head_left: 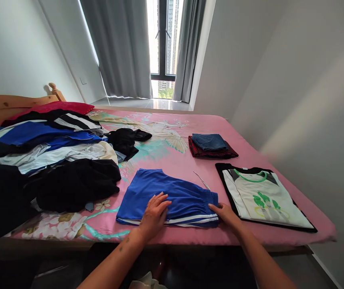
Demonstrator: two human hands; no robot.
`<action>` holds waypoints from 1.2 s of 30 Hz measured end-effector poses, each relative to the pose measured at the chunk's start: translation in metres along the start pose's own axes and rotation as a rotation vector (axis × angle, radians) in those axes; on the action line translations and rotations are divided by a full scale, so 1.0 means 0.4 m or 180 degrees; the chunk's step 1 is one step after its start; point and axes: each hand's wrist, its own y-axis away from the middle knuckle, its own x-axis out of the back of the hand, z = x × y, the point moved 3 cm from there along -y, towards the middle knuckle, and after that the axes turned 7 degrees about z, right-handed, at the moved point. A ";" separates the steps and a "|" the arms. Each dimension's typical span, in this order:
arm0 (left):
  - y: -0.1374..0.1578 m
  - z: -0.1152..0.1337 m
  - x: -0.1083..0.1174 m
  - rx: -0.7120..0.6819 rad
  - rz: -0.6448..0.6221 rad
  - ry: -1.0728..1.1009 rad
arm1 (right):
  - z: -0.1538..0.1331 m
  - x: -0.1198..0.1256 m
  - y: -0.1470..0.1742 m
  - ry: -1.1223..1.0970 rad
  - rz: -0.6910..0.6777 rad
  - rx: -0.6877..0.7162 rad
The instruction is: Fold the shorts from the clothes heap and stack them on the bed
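Observation:
Blue shorts (172, 192) with white side stripes lie folded in half on the bed's front edge, waistband to the right, a white drawstring (202, 180) trailing behind it. My left hand (156, 210) rests on the shorts near the striped edge, fingers stretched out and flat on the cloth. At the waistband's near corner, my right hand (224, 212) grips the fabric, its thumb on top; its other fingers are partly hidden.
A heap of loose clothes (69, 156) covers the bed's left side. To the right lie a folded white T-shirt (268, 200) on black cloth and, farther back, folded denim (209, 141) on red plaid cloth (194, 150). A pink floral sheet (172, 160) covers the bed.

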 end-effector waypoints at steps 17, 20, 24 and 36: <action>-0.123 0.051 -0.113 0.0544 -0.0983 -0.0024 | 0.000 -0.051 0.081 -0.1864 -0.0788 -0.0218; -0.161 0.072 -0.180 0.0682 -0.1149 -0.0126 | 0.004 -0.023 0.098 -0.1817 -0.0732 -0.0215; -0.163 0.117 -0.274 0.0736 -0.1242 -0.0058 | 0.000 0.031 0.139 -0.1825 -0.0512 -0.0448; -0.050 0.123 -0.219 0.2332 0.0602 0.2909 | -0.203 -0.076 0.235 -0.1447 -0.0149 0.0010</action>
